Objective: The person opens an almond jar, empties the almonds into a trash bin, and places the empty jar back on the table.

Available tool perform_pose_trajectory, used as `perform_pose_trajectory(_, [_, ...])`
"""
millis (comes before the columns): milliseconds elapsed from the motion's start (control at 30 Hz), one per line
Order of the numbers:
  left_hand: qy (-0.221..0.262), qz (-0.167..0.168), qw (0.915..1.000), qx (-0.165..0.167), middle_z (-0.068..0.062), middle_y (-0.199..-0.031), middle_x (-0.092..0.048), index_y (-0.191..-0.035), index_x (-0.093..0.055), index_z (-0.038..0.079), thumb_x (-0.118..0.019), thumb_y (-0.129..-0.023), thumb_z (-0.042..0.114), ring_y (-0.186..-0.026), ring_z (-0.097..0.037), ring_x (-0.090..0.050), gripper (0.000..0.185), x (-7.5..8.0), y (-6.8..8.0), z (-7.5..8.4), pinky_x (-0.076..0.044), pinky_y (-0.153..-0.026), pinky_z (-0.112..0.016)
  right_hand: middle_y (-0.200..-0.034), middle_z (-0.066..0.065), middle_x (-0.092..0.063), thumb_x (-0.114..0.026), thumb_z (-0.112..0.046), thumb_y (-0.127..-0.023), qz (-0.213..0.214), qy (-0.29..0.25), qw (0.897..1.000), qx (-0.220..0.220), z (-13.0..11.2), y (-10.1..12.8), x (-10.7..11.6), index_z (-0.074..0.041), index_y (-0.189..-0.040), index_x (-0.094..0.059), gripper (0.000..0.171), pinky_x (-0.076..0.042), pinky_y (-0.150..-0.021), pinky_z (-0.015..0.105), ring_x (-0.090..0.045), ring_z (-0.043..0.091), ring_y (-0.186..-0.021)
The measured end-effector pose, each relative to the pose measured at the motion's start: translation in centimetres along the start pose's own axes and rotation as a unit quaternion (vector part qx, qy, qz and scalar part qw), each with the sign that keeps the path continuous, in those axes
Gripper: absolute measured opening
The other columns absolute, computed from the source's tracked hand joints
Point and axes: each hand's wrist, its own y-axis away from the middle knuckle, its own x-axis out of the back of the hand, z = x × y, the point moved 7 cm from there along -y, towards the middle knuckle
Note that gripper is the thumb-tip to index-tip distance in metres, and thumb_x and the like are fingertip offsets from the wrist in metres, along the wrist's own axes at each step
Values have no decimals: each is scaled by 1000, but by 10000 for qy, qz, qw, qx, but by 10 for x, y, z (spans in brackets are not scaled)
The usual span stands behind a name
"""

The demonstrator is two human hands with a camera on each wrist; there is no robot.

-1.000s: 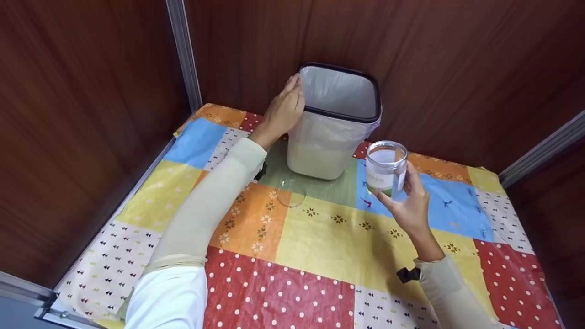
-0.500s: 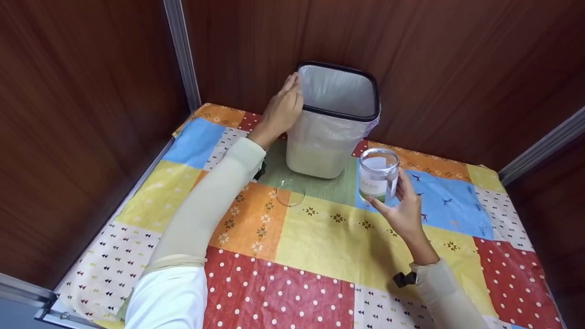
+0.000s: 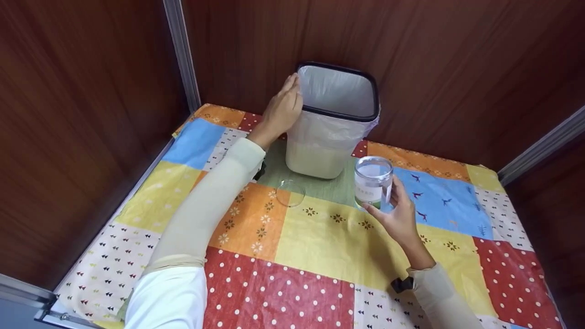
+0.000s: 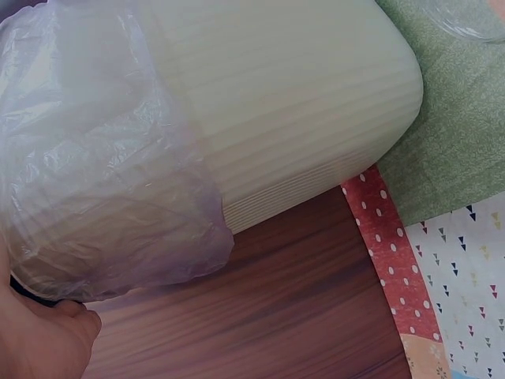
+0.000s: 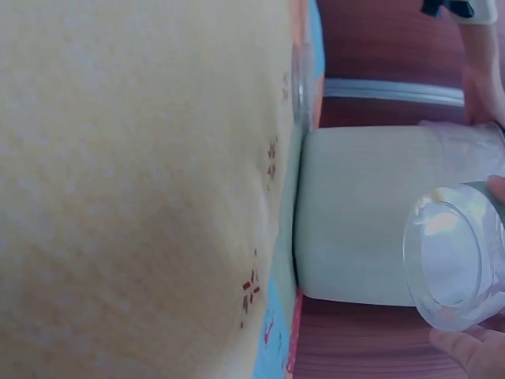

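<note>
A cream waste bin (image 3: 320,155) with a black rim and a clear plastic liner (image 4: 95,174) stands at the back of the table. My left hand (image 3: 282,109) rests flat against its left side, fingers straight up to the rim. My right hand (image 3: 397,219) grips a clear, empty, lidless jar with a white label (image 3: 373,183), upright and low over the cloth just right of the bin's front. Whether the jar touches the cloth I cannot tell. The right wrist view shows the jar (image 5: 454,264) mouth-on, in front of the bin (image 5: 355,213).
A clear round lid (image 3: 290,192) lies on the patchwork tablecloth (image 3: 329,242) in front of the bin, also seen as the lid (image 5: 298,83) in the right wrist view. Dark wooden walls (image 3: 457,68) with metal rails close in the table at the back and both sides.
My right hand has brought the jar down and to the left, from chest height beside the bin to just above the cloth. The left hand and bin have stayed put.
</note>
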Motion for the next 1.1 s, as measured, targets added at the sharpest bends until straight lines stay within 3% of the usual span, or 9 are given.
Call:
perform_pose_trajectory(233, [9, 11, 10000, -12, -10, -169, -20, -159, -27, 2, -28, -111, 29, -154, -13, -13, 55, 1, 0, 0, -12, -120, -20, -141, 12, -56, -93, -9, -72, -179, -54, 9998, -119, 20, 3, -5, -12, -157, -35, 103, -51, -102, 40, -56, 29, -124])
perform_pose_trajectory(367, [14, 18, 10000, 9, -10, -169, -19, -159, -27, 2, -29, -110, 27, -155, -14, -13, 55, 2, 0, 0, -13, -120, -20, -141, 12, -54, -94, -12, -71, -283, -126, 9995, -68, 22, 3, -8, -12, -157, -34, 105, -50, -102, 52, -55, 32, -125])
perform_pose_trajectory(500, [-4, 60, 10000, -33, -11, -168, -21, -158, -28, 1, -31, -110, 24, -154, -15, -14, 53, 2, -1, 0, -14, -120, -21, -140, 13, -55, -94, -11, -71, -342, -128, 9992, -140, 24, 4, -10, -12, -157, -34, 104, -49, -102, 54, -55, 34, -125])
perform_pose_trajectory(600, [-12, 70, 10000, -34, -11, -168, -21, -158, -29, 1, -32, -110, 23, -154, -15, -14, 53, 2, -2, 0, -14, -120, -21, -138, 14, -55, -93, -8, -71, -368, -123, 9990, -240, 25, 5, -12, -10, -156, -35, 104, -50, -101, 51, -55, 34, -124])
perform_pose_trajectory(800, [-71, 40, 10000, -15, -10, -168, -21, -157, -29, 0, -29, -110, 26, -155, -14, -13, 55, 2, -2, 0, -11, -120, -19, -139, 21, -54, -92, 0, -69, -424, -25, 9982, -432, 28, 6, -16, -4, -156, -33, 105, -50, -97, 26, -56, 36, -122])
perform_pose_trajectory(867, [-87, 30, 10000, -13, -10, -168, -21, -157, -29, -1, -29, -110, 26, -155, -15, -13, 54, 2, -3, 0, -11, -120, -18, -139, 23, -54, -92, 2, -69, -394, -8, 9983, -426, 28, 8, -17, -2, -156, -34, 104, -51, -98, 30, -57, 38, -121])
perform_pose_trajectory(1000, [-87, 13, 10000, 44, -8, -169, -20, -157, -29, 0, -30, -110, 26, -155, -14, -13, 54, 0, -2, -1, -10, -119, -17, -141, 20, -55, -95, 0, -66, -288, 23, 9990, -335, 29, 9, -17, -2, -153, -39, 103, -47, -104, 49, -55, 37, -125])
perform_pose_trajectory(1100, [-88, 7, 9999, 84, -6, -169, -19, -158, -29, 1, -29, -110, 26, -154, -13, -12, 54, -1, -2, -2, -9, -119, -17, -141, 16, -57, -97, -6, -64, -264, 75, 9991, -319, 31, 10, -16, -5, -151, -43, 103, -45, -104, 53, -54, 34, -126])
